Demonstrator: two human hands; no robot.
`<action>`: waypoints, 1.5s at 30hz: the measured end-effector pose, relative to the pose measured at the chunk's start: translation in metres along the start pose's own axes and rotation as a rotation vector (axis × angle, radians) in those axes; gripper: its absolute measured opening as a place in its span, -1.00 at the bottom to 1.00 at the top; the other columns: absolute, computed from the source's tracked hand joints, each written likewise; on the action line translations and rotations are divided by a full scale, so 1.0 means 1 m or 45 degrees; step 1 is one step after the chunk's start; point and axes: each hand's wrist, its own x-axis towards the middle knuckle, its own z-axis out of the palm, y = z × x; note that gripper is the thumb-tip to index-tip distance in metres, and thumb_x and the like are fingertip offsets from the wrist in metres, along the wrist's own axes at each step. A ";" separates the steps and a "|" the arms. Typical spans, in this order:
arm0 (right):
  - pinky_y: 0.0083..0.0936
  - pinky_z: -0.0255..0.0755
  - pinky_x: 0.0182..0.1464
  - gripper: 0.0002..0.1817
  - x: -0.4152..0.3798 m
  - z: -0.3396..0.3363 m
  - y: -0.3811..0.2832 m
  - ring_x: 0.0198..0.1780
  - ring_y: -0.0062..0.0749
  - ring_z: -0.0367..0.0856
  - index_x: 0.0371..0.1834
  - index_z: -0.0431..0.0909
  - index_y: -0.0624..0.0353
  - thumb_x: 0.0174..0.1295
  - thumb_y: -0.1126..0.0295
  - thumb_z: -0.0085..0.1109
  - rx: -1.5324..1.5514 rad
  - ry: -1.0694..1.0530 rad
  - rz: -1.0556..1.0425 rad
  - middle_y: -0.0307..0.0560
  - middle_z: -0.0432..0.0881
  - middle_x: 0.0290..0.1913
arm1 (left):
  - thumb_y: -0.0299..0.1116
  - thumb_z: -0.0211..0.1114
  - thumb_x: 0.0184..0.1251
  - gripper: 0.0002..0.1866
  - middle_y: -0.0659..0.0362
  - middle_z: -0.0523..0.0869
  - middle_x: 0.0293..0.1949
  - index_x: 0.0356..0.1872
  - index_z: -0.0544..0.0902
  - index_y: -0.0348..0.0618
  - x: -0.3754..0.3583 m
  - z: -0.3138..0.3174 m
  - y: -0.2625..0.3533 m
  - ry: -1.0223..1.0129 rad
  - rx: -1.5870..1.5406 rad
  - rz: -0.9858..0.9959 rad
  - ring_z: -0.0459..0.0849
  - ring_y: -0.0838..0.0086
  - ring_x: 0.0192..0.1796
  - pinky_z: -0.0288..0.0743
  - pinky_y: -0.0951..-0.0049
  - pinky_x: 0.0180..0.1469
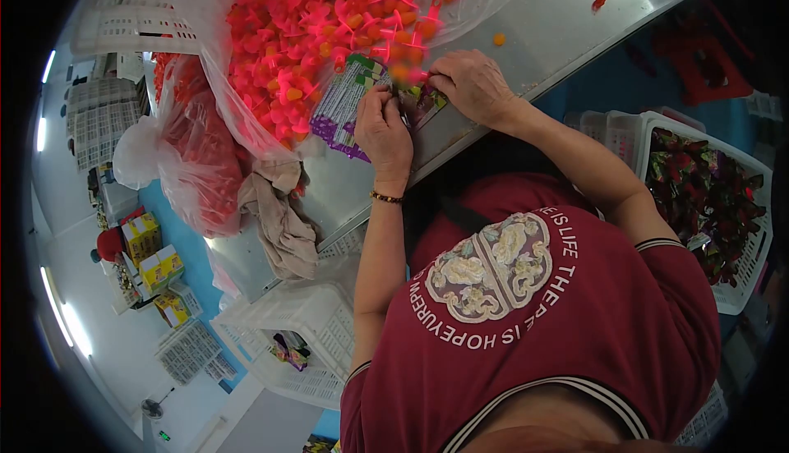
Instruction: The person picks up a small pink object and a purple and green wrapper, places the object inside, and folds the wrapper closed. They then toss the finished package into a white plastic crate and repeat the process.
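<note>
My left hand [384,137], with a beaded bracelet at the wrist, has its fingers curled on the near edge of a small shiny packet [424,106]. My right hand [477,83] pinches the other side of that packet, thumb and fingers together. A stack of purple and green printed packets [341,104] lies on the table beside my left hand. Just beyond my hands is a large heap of bright pink and orange small plastic pieces [320,26]. One piece near the fingertips is blurred.
The metal table [567,30] holds a single orange piece [499,39] and a red one [599,2]. A beige cloth [279,223] and a filled plastic bag [201,149] hang at the left. White baskets stand left [300,321] and right [752,243], the right one full of dark packets.
</note>
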 end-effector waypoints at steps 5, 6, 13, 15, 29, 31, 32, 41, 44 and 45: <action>-0.22 0.34 0.02 -0.87 0.000 -0.013 0.001 -0.12 -0.18 0.60 -0.39 0.61 0.13 0.18 0.35 0.12 -0.319 -0.152 -0.143 -0.09 0.63 -0.34 | -0.57 0.23 0.22 -0.92 0.04 0.68 -0.14 -0.27 0.57 -0.27 -0.001 0.000 -0.004 0.002 -0.042 0.052 0.65 0.14 -0.13 0.54 0.27 -0.09; -0.31 0.32 0.00 -0.88 0.002 -0.017 0.000 -0.15 -0.22 0.58 -0.42 0.60 0.15 0.17 0.38 0.11 -0.445 -0.185 -0.234 -0.10 0.61 -0.36 | -0.57 0.23 0.22 -0.92 0.04 0.68 -0.14 -0.27 0.57 -0.27 -0.001 0.000 -0.003 -0.001 -0.042 0.054 0.65 0.14 -0.13 0.54 0.27 -0.09; -0.34 0.32 0.06 -0.88 0.010 -0.013 0.000 -0.12 -0.27 0.58 -0.39 0.60 0.15 0.13 0.43 0.06 -0.414 -0.092 -0.408 -0.11 0.60 -0.34 | -0.59 0.25 0.21 -0.94 0.06 0.71 -0.16 -0.30 0.59 -0.29 -0.003 -0.004 -0.002 0.045 0.022 0.221 0.68 0.25 -0.15 0.53 0.36 -0.09; -0.34 0.33 0.08 -0.87 0.012 -0.014 -0.002 -0.09 -0.26 0.57 -0.37 0.61 0.17 0.14 0.42 0.06 -0.369 -0.178 -0.406 -0.08 0.60 -0.32 | -0.59 0.25 0.21 -0.94 0.06 0.71 -0.16 -0.30 0.59 -0.30 -0.003 -0.005 0.000 0.043 -0.014 0.188 0.68 0.24 -0.15 0.53 0.36 -0.08; -0.31 0.44 -0.04 -0.88 0.014 -0.002 -0.004 -0.14 -0.08 0.58 -0.37 0.61 0.29 0.14 0.45 0.18 0.072 -0.014 -0.466 -0.01 0.60 -0.23 | -0.60 0.21 0.27 -0.96 0.13 0.70 -0.19 -0.29 0.58 -0.29 -0.002 -0.008 0.007 0.058 -0.252 0.175 0.62 0.44 -0.23 0.51 0.49 -0.13; -0.32 0.45 -0.07 -0.87 0.013 0.004 -0.003 -0.18 -0.06 0.58 -0.34 0.61 0.31 0.15 0.46 0.18 0.214 -0.079 -0.301 0.01 0.60 -0.21 | -0.60 0.21 0.28 -0.96 0.14 0.69 -0.19 -0.28 0.58 -0.28 -0.002 -0.007 0.010 0.095 -0.272 0.151 0.61 0.47 -0.24 0.50 0.51 -0.15; -0.32 0.46 -0.09 -0.86 0.013 0.005 -0.003 -0.19 -0.05 0.59 -0.31 0.61 0.31 0.16 0.45 0.18 0.288 -0.106 -0.237 0.01 0.60 -0.20 | -0.60 0.21 0.30 -0.96 0.15 0.69 -0.20 -0.26 0.58 -0.28 -0.001 -0.007 0.011 0.130 -0.294 0.128 0.60 0.50 -0.25 0.49 0.53 -0.17; -0.30 0.43 -0.18 -0.85 0.012 -0.003 -0.012 -0.25 -0.03 0.58 -0.30 0.60 0.31 0.17 0.44 0.23 0.463 -0.126 -0.245 0.04 0.58 -0.32 | -0.57 0.23 0.30 -0.96 0.08 0.67 -0.21 -0.29 0.54 -0.29 -0.002 -0.009 0.018 0.051 -0.259 0.059 0.61 0.34 -0.22 0.50 0.43 -0.16; -0.31 0.43 -0.25 -0.85 0.014 -0.026 -0.021 -0.32 -0.07 0.58 -0.37 0.59 0.31 0.15 0.42 0.27 0.439 0.025 -0.319 0.05 0.58 -0.38 | -0.56 0.23 0.33 -0.96 0.11 0.68 -0.21 -0.27 0.56 -0.29 -0.004 -0.015 0.026 0.098 -0.492 0.025 0.60 0.41 -0.25 0.48 0.46 -0.18; -0.35 0.45 -0.25 -0.85 0.015 -0.048 -0.030 -0.34 -0.14 0.61 -0.36 0.61 0.32 0.15 0.42 0.27 0.450 0.041 -0.350 0.03 0.60 -0.39 | -0.56 0.23 0.33 -0.96 0.11 0.68 -0.21 -0.27 0.56 -0.29 -0.004 -0.018 0.023 0.100 -0.488 0.024 0.60 0.41 -0.25 0.48 0.46 -0.18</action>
